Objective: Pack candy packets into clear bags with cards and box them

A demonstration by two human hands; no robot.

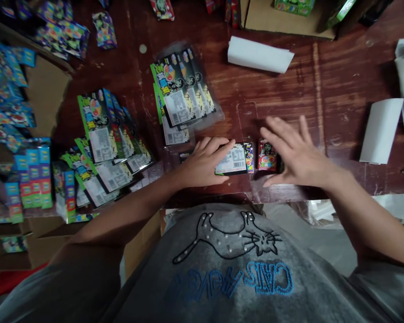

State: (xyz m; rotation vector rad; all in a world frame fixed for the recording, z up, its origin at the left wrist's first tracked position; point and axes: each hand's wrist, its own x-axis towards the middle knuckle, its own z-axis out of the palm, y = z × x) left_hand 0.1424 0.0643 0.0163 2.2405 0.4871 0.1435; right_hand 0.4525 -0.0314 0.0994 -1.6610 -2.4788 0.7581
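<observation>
Red box (267,154), right hand (298,157) splayed

Three little packs in a row on my remote feed, labels and cartoons everywhere.
So the black-and-green pack (234,159) was lying flat, its white label with small print and a barcode facing up at me, left part covered. A sliver of a purple pack (250,157) showed right at its right end; couldn't tell if it sat under or just beside. Then a narrow gap, then a red pack (266,154), also flat, cartoon side up, right edge hidden.
</observation>
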